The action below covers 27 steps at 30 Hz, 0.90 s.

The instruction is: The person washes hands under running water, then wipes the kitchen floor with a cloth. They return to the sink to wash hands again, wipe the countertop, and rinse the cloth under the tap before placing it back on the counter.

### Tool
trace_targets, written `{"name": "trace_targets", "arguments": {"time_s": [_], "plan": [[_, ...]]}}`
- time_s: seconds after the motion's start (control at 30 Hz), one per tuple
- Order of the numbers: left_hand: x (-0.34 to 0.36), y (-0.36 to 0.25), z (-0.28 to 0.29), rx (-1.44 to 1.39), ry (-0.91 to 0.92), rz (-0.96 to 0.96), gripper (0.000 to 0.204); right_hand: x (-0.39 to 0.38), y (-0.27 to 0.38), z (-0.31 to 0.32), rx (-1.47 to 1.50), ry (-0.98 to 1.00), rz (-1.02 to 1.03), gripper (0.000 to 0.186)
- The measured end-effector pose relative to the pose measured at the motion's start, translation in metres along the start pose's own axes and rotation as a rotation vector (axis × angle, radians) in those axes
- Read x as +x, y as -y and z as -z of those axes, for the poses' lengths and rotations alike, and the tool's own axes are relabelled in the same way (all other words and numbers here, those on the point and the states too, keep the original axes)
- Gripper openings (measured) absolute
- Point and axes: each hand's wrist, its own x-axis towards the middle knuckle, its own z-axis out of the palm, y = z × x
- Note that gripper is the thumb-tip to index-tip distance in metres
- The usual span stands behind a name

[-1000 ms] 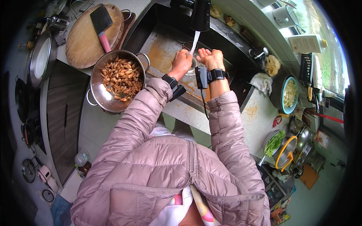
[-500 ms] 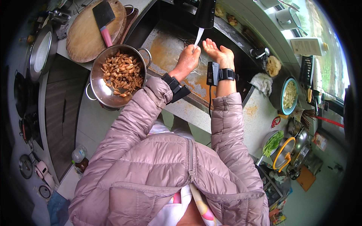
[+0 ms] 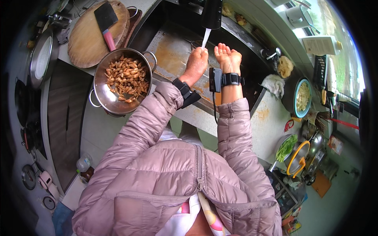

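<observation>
Water point(image 3: 206, 37) runs from the black faucet point(image 3: 211, 15) over the dark sink point(image 3: 142, 32). My left hand point(image 3: 195, 65) is in the stream, back upward and fingers curled down out of sight; anything inside it is hidden. Beside it on the right, my right hand point(image 3: 228, 58) is held palm up, empty, its fingers apart and slightly curled. To the left, a steel pot point(image 3: 101, 92) of small brown shrimp-like pieces point(image 3: 126, 74) rests near the sink's front corner.
A round wooden board point(image 3: 80, 43) bears a cleaver point(image 3: 105, 17) with a pink handle. Right of the sink lie a white cloth point(image 3: 273, 84), a sponge point(image 3: 284, 66) and a blue-rimmed bowl point(image 3: 302, 98). Greens point(image 3: 285, 148) sit in a pan farther down. Knives point(image 3: 330, 74) hang by the window.
Both hands have shifted a little right since a second ago, the right one also rising before settling slightly. My left hand has stayed curled at the stream; the right remains palm up.
</observation>
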Motion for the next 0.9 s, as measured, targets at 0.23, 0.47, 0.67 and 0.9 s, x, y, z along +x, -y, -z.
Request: {"name": "trace_targets", "arguments": {"time_s": [0.23,0.47,0.67,0.9], "plan": [[0.006,-0.007,-0.008,-0.137,-0.074,-0.136,0.030,0.001,-0.011,0.003,-0.017,-0.127,0.049,0.024],[0.008,0.007,0.001,0.076,-0.072,-0.120,0.025,-0.008,-0.013,0.002,-0.322,-0.075,0.466,0.017],[0.006,0.007,-0.016,0.173,0.001,-0.086,0.022,-0.017,-0.014,-0.009,-0.446,-0.044,0.735,0.016],[0.037,0.012,0.012,-0.549,0.067,0.148,0.021,-0.043,-0.017,-0.033,-0.500,0.498,-0.025,0.020]]}}
